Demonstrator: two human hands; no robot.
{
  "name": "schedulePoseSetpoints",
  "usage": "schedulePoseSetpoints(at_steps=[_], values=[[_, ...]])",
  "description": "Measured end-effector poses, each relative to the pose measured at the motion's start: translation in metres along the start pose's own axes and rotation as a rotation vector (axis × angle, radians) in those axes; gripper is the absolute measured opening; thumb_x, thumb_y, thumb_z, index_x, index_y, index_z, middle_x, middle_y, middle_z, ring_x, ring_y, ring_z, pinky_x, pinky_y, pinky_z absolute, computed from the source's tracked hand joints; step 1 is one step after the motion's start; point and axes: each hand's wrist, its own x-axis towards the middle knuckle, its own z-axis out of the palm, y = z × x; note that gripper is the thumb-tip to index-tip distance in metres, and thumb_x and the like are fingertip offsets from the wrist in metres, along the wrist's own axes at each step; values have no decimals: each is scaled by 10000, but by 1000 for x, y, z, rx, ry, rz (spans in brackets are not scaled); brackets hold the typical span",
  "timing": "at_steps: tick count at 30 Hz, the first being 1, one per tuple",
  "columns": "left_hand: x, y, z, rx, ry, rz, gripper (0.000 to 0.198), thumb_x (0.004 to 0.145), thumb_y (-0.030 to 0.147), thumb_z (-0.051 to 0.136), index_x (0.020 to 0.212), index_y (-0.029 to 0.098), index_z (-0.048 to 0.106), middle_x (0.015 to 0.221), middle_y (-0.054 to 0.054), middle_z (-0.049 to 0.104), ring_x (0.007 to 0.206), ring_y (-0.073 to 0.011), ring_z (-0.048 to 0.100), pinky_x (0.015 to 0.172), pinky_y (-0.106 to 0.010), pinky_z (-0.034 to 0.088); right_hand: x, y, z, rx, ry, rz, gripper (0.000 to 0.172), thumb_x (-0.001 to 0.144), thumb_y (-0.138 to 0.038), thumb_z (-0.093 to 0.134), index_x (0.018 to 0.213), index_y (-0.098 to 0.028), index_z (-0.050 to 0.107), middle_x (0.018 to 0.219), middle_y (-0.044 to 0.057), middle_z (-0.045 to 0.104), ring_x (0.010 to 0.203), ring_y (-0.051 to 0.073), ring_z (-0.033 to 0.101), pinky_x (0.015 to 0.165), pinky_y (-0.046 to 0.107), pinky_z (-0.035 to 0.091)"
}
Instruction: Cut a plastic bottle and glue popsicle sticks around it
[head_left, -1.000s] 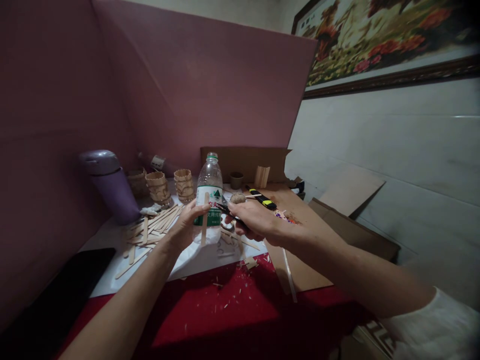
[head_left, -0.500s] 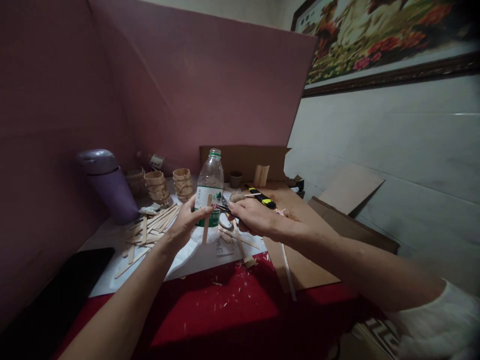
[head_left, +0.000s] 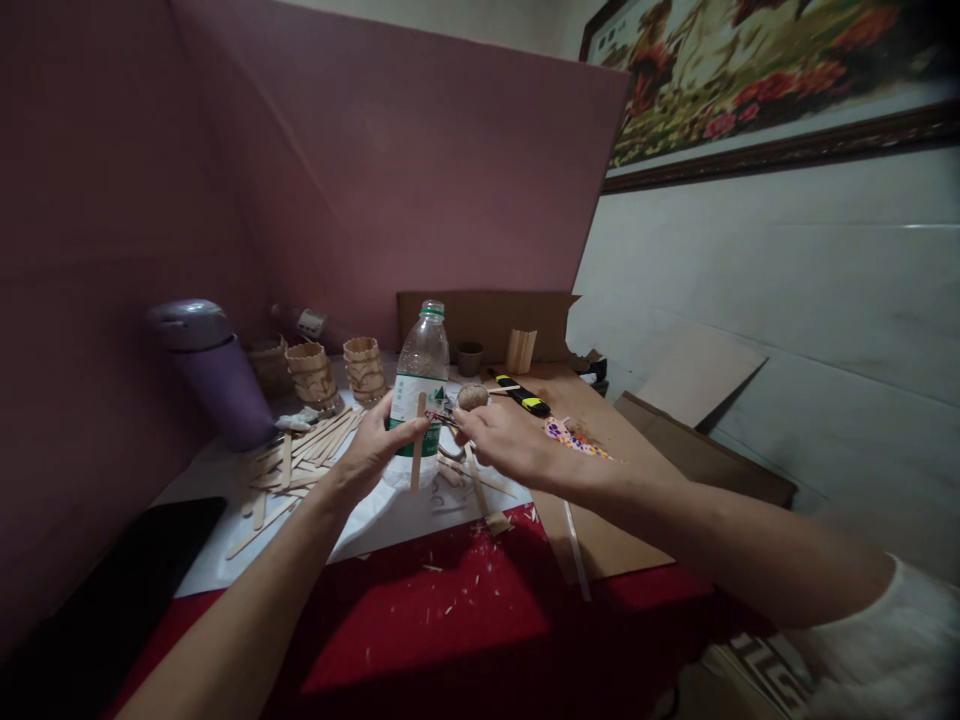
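My left hand [head_left: 373, 440] is closed, its thumb pressing an upright wooden craft stick [head_left: 418, 455] in front of a clear plastic bottle [head_left: 424, 350] with a green and white label. Whether those fingers also touch the bottle is hidden. Close by on the right, my right hand [head_left: 491, 435] grips a small slim dark tool [head_left: 448, 418], its tip near the stick; its exact kind is unclear. Behind that hand sits a ball of twine [head_left: 472, 397]. Loose craft sticks [head_left: 307, 452] lie in a pile left of my left hand.
Two stick-covered cups [head_left: 365, 368] and a purple flask [head_left: 225, 385] stand at the left. A black-yellow utility knife [head_left: 521, 393] and a patterned strip [head_left: 574, 438] lie on the cardboard [head_left: 619, 520]. Shavings dot the red cloth [head_left: 420, 630]. A dark slab [head_left: 172, 545] lies front left.
My right hand has shifted slightly, and more of the patterned strip shows beside its wrist. The stick now stands more upright. My left hand keeps its hold.
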Motion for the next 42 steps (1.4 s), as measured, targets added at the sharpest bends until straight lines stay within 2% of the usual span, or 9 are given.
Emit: schedulePoseSetpoints(at_steps=[2, 6, 8, 13, 30, 33, 36, 38, 42], values=[[0, 0, 0, 2, 1, 3, 533, 681, 427, 809, 1108, 157, 641, 1034, -92, 701, 898, -228, 642, 801, -322, 500, 0, 0, 2, -110, 89, -103, 431, 989, -401, 446, 633, -174, 533, 646, 36, 524, 548, 117, 421, 508, 261, 279], [0, 1, 0, 11, 14, -2, 506, 666, 428, 817, 1061, 159, 649, 984, -70, 697, 866, -213, 637, 783, -309, 492, -2, -6, 1, 166, -105, 192, 465, 1021, -443, 305, 765, -175, 585, 538, -21, 455, 395, 95, 329, 426, 253, 236], [0, 1, 0, -4, 20, -19, 508, 654, 432, 822, 1044, 158, 648, 960, -63, 694, 837, -203, 635, 757, -297, 491, -4, -10, -1, 227, -124, 234, 461, 1026, -439, 290, 795, -172, 587, 524, -37, 443, 356, 78, 299, 398, 241, 207], [1, 0, 1, -64, 35, -78, 538, 619, 441, 836, 1038, 164, 642, 918, -50, 697, 790, -192, 634, 712, -285, 498, -3, -11, -6, 135, -132, 157, 456, 1034, -402, 316, 750, -159, 578, 483, -44, 437, 345, 66, 307, 389, 221, 223], [0, 3, 4, -125, 43, -110, 535, 593, 430, 849, 1003, 153, 644, 894, -60, 711, 762, -203, 663, 696, -294, 520, -3, -3, -6, 171, -105, 78, 469, 1031, -393, 330, 709, -160, 580, 459, -42, 428, 380, 77, 308, 427, 229, 225], [-1, 4, 4, -167, 46, -131, 542, 601, 426, 842, 1016, 147, 631, 912, -81, 724, 781, -231, 686, 701, -316, 533, 0, 4, -1, 198, -27, -45, 418, 964, -458, 485, 665, -173, 547, 515, -43, 435, 446, 82, 346, 451, 229, 246], [-2, 3, 5, -233, 1, -164, 522, 650, 413, 818, 1052, 148, 615, 936, -94, 734, 774, -236, 701, 700, -329, 550, 7, 9, 8, 278, 113, -166, 294, 820, -338, 695, 653, -184, 507, 566, -58, 453, 507, 79, 378, 489, 219, 281], [-2, 2, 5, -267, -43, -173, 500, 688, 414, 795, 1070, 149, 609, 951, -101, 738, 767, -240, 708, 689, -337, 561, 10, 9, 14, 343, 159, -151, 258, 788, -285, 712, 670, -187, 504, 565, -67, 465, 500, 75, 374, 490, 217, 281], [-3, 1, 6, -292, -55, -155, 457, 707, 403, 785, 1048, 151, 613, 958, -103, 741, 770, -251, 713, 664, -338, 571, 14, 5, 24, 523, 146, -84, 319, 817, -375, 696, 684, -205, 462, 512, -101, 421, 430, 56, 294, 450, 213, 226]])
